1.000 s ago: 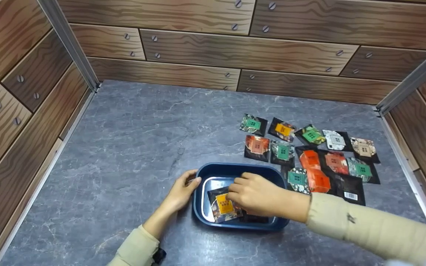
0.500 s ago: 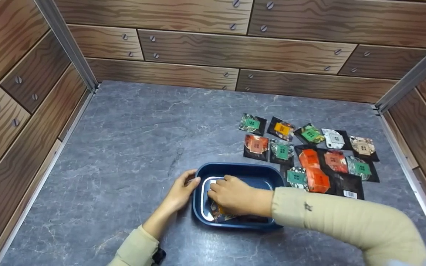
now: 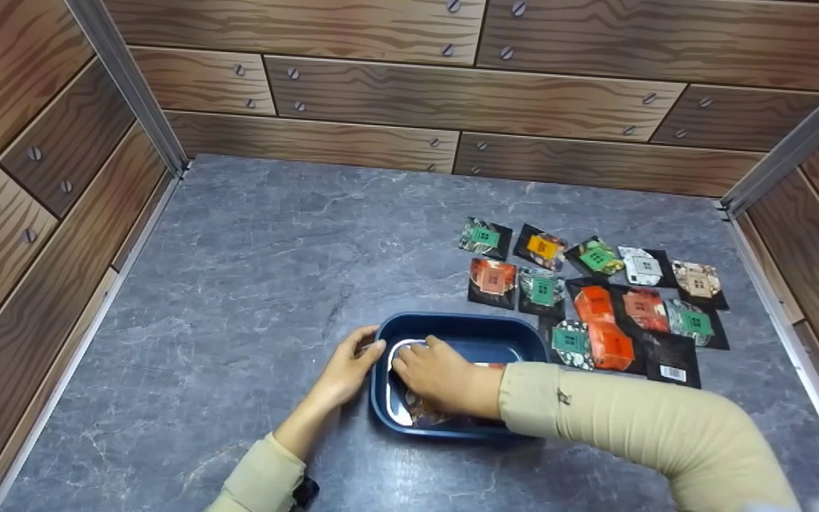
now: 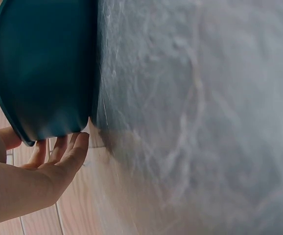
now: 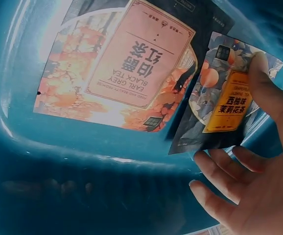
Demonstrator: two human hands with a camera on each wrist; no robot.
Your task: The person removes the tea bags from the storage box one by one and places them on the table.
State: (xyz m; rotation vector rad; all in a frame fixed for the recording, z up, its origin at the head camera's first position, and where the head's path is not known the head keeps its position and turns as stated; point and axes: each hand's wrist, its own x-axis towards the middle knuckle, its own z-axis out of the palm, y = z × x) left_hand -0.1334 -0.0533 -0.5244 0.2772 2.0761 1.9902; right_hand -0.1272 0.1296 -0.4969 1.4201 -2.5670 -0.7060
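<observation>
A dark blue rectangular tub [image 3: 463, 318] stands on the table in the head view. My left hand [image 3: 345, 370] grips its left end, the thumb at the rim and the fingers along the outer wall [image 4: 46, 73]. My right hand [image 3: 434, 377] reaches inside the tub. In the right wrist view it holds a tea sachet [image 5: 224, 105] with a yellow label, the thumb on its face and the fingers at its lower edge. Beside that sachet, on the tub's floor, lies an Earl Grey black tea sachet [image 5: 136, 63] with a pink label. The right forearm hides part of the tub.
Several tea sachets lie right of and behind the tub, among them an orange-red one [image 3: 610, 346], a green-labelled one [image 3: 543, 290] and one face down with a barcode [image 3: 671, 359]. Wood-patterned walls [image 3: 360, 89] enclose the grey marbled table [image 3: 253, 270].
My right hand has moved left inside the tub, over the yellow-labelled tea sachet, and now covers most of it in the head view. The left hand keeps its place on the tub.
</observation>
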